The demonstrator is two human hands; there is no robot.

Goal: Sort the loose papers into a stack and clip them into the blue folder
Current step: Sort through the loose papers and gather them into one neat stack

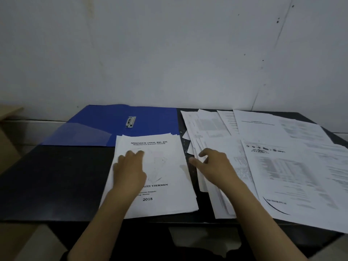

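Black table [56,176], left hand [130,166] flat on stack [165,176], right hand [212,164] loosely open over loose papers [282,157]

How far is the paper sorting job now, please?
Done: the blue folder lies open, and a stack with a cover page is started. In hand: left hand rests on it; right hand touches the loose papers. Left: gathering those and clipping.
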